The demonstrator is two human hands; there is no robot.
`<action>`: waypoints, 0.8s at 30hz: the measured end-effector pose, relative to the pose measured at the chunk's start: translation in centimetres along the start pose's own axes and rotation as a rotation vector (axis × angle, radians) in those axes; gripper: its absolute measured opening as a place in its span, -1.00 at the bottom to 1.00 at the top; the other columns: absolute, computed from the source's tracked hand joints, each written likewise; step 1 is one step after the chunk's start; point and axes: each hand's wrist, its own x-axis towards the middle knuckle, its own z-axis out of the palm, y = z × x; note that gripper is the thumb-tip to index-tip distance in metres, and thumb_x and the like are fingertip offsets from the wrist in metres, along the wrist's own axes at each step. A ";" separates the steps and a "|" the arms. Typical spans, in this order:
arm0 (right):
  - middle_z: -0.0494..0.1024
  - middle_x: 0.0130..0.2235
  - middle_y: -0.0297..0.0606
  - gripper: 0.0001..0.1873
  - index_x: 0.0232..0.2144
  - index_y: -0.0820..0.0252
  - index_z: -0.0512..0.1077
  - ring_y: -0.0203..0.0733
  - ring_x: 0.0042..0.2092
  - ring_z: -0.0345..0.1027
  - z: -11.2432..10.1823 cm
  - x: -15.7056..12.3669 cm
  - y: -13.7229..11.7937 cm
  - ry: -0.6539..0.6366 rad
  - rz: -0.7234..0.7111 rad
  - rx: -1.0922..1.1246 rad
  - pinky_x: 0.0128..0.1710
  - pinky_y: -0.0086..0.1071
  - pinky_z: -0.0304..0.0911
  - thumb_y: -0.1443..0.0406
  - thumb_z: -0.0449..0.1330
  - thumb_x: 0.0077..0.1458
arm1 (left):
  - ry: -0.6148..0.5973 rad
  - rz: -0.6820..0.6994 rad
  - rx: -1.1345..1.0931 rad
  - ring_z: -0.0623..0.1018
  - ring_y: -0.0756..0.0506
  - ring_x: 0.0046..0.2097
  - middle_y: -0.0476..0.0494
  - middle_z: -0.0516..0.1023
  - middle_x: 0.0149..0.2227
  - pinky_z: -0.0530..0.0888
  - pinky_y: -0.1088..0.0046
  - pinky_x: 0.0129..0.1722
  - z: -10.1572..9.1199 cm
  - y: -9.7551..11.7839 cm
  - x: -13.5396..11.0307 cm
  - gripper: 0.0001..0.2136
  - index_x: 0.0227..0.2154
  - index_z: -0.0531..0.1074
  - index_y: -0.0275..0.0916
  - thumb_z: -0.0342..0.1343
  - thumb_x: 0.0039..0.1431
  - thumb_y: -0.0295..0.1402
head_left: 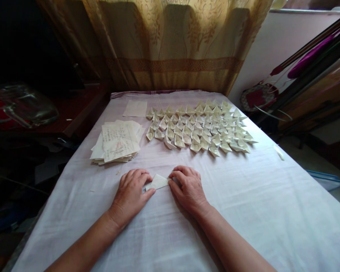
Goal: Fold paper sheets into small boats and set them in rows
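A small folded piece of white paper (pixel 158 181), roughly triangular with its peak pointing away from me, lies low over the white cloth between my hands. My left hand (pixel 134 189) has its thumb and fingers closed about the paper's left end. The right end is pinched between the thumb and fingers of my right hand (pixel 187 187). Beyond my left hand lies a stack of paper sheets (pixel 120 140), the top one covered in handwriting. Several rows of folded paper boats (pixel 197 128) stand close together beyond my right hand.
A white cloth (pixel 243 211) covers the table. A single blank sheet (pixel 135 108) lies behind the stack. At the right edge is a small white scrap (pixel 279 152). A gold curtain (pixel 172 37) hangs behind, and a clear jar (pixel 31 104) rests on dark furniture at left.
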 end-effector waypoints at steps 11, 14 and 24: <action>0.50 -0.02 -0.18 -0.81 -0.18 0.06 0.50 -0.05 0.01 0.34 0.0 -0.3 0.0 0.014 -0.166 0.043 0.00 -0.17 0.17 0.35 0.26 0.12 | 0.020 0.003 -0.099 0.47 -0.22 0.04 -0.08 0.58 -0.06 0.31 0.12 0.05 0.7 -0.1 -0.3 -0.85 -0.42 0.41 -0.14 0.27 0.01 -0.49; 0.51 -0.08 -0.18 -0.90 -0.28 0.10 0.50 -0.06 -0.05 0.35 -0.1 -0.3 -0.3 0.028 -0.199 0.031 -0.05 -0.20 0.20 0.37 0.23 0.14 | 0.043 0.047 -0.131 0.50 -0.19 0.00 -0.07 0.60 -0.11 0.31 0.15 0.05 0.6 -0.3 -0.3 -0.87 -0.44 0.42 -0.15 0.27 0.05 -0.47; 0.44 -0.30 -0.26 -0.85 -0.32 0.15 0.44 -0.26 -0.33 0.35 0.2 -0.2 0.0 0.043 -0.184 0.221 -0.34 -0.44 0.26 0.45 0.10 0.14 | -0.001 0.104 -0.399 0.58 -0.06 -0.23 0.03 0.63 -0.30 0.40 0.39 -0.13 -0.4 -0.9 -0.2 -0.92 -0.30 0.50 -0.13 0.10 0.28 -0.35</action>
